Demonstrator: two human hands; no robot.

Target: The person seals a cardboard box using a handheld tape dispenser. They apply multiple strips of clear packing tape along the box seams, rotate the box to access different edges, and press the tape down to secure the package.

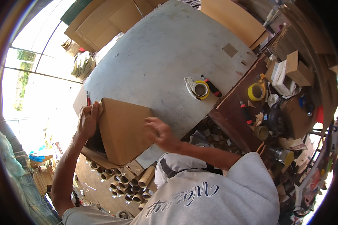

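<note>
A brown cardboard box (124,129) rests at the near left edge of the grey tabletop (157,62), its opening turned to the left. My left hand (88,119) grips the box's upper left edge. Slightly blurred, my right hand (162,133) is at the box's right side with its fingers partly curled; whether it touches the cardboard is not clear. Beyond my left hand lies a red utility knife (88,98). Farther right on the tabletop, a tape dispenser with a yellow-edged roll (201,90) sits beside a red and black utility knife (211,85).
Cardboard tubes (129,185) are stacked below the table's near edge. On the right, a brown side table (231,121) holds a yellow tape roll (255,92), another knife (246,112) and small boxes. Flat cardboard sheets (231,19) lie at the far side.
</note>
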